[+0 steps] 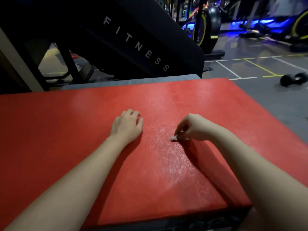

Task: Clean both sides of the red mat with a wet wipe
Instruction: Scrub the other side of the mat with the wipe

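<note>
The red mat [66, 130] is lying flat and filling most of the lower and middle frame, its surface glistening in a streak near the centre. A small crumpled wet wipe [174, 138] is sitting on the mat right of centre, and the right hand [194, 127] is pinching it with curled fingertips, pressing it against the mat. The left hand [127, 125] is resting palm down on the mat left of centre, fingers relaxed, well apart from the right hand. A black slanted panel [133, 44] reading FITNESS is standing in the upper middle. A dumbbell [294, 79] is lying on the grey floor [250, 90] at the right edge.
</note>
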The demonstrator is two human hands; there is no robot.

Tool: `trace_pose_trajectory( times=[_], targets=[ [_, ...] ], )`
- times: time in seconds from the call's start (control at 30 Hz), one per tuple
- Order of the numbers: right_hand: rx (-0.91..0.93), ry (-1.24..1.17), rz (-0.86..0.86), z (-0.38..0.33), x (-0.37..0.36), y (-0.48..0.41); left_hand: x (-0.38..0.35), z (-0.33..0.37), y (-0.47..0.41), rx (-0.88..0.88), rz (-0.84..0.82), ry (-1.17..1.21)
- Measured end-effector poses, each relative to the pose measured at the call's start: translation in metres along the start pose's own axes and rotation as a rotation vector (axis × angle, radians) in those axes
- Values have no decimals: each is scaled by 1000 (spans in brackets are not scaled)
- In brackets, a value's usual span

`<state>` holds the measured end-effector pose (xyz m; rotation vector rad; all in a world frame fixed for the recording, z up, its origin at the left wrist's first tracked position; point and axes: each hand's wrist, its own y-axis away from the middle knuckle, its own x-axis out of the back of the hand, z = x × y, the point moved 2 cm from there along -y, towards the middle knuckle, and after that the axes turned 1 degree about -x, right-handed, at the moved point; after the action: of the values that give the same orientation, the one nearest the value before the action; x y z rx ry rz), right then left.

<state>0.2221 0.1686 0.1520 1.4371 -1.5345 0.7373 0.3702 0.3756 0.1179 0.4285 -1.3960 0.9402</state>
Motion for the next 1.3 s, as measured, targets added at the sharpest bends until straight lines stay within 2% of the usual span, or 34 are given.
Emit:
trace_pose_trajectory(
  times=[0.13,0.2,0.23,0.33,0.37,0.47,0.57,0.63,0.77,0.8,0.83,0.97,1.03,1.1,1.2,1.23,1.3],
  targets=[
    [29,-107,396,10,-15,-33,-22,-30,-37,28,-101,-16],
    [10,-145,462,14,-14,-42,-35,-36,-40,22,-176,-12],
    [-3,-130,414,15,-10,-41,-39,-37,-42,9,-189,-16],
    [-9,-98,126,17,0,-35,-42,-40,-42,-7,-176,-44],
    [-8,-85,85,18,4,-40,-41,-40,-44,-2,-165,-51],
    [-2,-5,196,18,14,-87,-44,-41,-45,-6,-165,-60],
    [-56,-28,280,23,24,-138,-45,-43,-46,-10,-180,-45],
    [-49,-6,219,27,32,-149,-45,-44,-46,-8,-174,-40],
    [45,161,-65,28,43,-144,-45,-42,-44,-11,-158,-44],
    [62,169,-84,29,45,-149,-45,-42,-44,-8,-157,-42],
    [71,173,-36,30,45,-158,-44,-41,-45,-7,-160,-40],
    [57,151,360,41,41,-201,-43,-41,-45,-11,-174,-33],
    [75,116,455,48,36,-207,-42,-41,-44,-19,-168,-32],
    [71,67,410,51,36,-201,-41,-41,-43,-16,-174,-31],
    [28,44,188,57,49,-199,-40,-40,-43,-9,-163,-49],
    [21,51,162,58,53,-207,-40,-39,-44,-11,-163,-52],
    [1,54,241,59,56,-231,-41,-40,-44,-9,-171,-51]
  ],
)
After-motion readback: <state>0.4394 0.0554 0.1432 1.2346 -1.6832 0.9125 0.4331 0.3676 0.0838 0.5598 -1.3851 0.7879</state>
